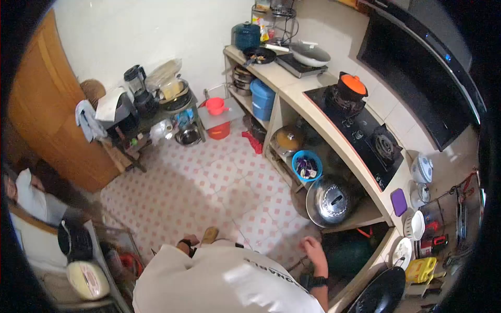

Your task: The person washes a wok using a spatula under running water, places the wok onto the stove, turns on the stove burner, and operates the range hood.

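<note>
Beyond our right hand (313, 249), empty, fingers loosely parted, the steel lid (330, 200) sits untouched; left hand (192, 240): we cannot tell.

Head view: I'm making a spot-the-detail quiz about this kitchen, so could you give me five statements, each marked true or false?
1. The round black pot on the black glass stove has an orange lid. True.
2. The flat purple rectangle lies on the tiled floor. False: the flat purple rectangle lies on the pale counter.
3. The large round silver metal lid has a black handle. True.
4. The person's right hand grips a glass blender. False: no item is visible in the right hand.
5. The round blue plastic basin holds purple pieces. True.
</note>
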Demonstrator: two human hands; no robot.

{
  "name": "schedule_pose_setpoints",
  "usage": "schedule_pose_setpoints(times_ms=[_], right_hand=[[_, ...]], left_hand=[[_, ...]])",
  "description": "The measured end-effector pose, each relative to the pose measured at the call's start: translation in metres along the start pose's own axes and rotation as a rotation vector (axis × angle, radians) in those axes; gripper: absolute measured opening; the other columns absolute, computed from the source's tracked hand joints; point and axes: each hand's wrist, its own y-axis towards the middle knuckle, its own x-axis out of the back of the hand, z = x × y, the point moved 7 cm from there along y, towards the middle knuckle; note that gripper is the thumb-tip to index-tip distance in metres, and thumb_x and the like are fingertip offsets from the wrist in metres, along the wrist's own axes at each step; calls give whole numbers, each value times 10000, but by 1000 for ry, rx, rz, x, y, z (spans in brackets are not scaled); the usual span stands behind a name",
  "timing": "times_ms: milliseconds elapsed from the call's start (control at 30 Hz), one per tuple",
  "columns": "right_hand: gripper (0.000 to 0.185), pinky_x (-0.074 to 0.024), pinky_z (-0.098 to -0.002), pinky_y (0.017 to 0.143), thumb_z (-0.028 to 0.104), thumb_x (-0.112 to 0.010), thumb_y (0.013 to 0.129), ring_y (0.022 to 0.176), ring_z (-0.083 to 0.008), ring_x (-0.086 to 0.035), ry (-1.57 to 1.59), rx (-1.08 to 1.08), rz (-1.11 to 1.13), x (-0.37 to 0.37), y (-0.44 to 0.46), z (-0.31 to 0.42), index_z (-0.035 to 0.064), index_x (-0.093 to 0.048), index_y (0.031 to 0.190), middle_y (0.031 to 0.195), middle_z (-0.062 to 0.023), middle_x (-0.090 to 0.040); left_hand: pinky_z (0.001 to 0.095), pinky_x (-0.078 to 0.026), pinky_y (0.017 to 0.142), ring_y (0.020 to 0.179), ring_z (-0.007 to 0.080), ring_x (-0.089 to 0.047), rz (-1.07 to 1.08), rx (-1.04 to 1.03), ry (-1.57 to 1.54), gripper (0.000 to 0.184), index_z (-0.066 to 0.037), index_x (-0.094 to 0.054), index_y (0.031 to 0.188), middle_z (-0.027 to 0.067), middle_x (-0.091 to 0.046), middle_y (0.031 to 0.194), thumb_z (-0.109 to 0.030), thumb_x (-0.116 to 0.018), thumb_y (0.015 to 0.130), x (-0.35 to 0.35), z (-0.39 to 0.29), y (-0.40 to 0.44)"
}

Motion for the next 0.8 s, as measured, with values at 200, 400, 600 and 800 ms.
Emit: schedule_pose_setpoints(times_ms=[200, 400, 600, 800], right_hand=[[371, -472, -378, 791, 340, -445, 894, 868, -255, -615, -997, -189, 223, -84, -1, -230, 59, -596, 1084, 956, -122, -646], [336, -478, -384, 769, 329, -457, 882, 855, -242, -620, -713, -633, 194, -137, -98, -306, 77, -616, 1038, 940, -109, -651], [303, -484, -390, 747, 317, -470, 870, 841, -229, -625, -537, -638, 161, -173, -88, -297, 95, -636, 992, 924, -96, -657], [273, -490, -396, 726, 305, -483, 858, 828, -216, -630, -593, -489, 206, -159, 16, -301, 114, -657, 946, 908, -83, -663]], left_hand=[[439, -453, 868, 1004, 362, -583, -183, -346, 75, 404, 9, -617, 1042, 239, -607, 1063, -312, -494, 830, 115, -5, 15], [444, -478, 838, 959, 365, -603, -91, -285, 175, 397, 3, -617, 1025, 227, -618, 1046, -311, -486, 822, 148, 55, 41], [444, -496, 782, 887, 343, -627, 200, -189, 137, 439, 15, -620, 1001, 181, -649, 997, -356, -519, 789, 119, 95, 73], [402, -517, 698, 773, 254, -628, -168, -801, 462, 178, -78, -661, 876, 98, -646, 868, -219, -579, 804, 157, 44, 37]])
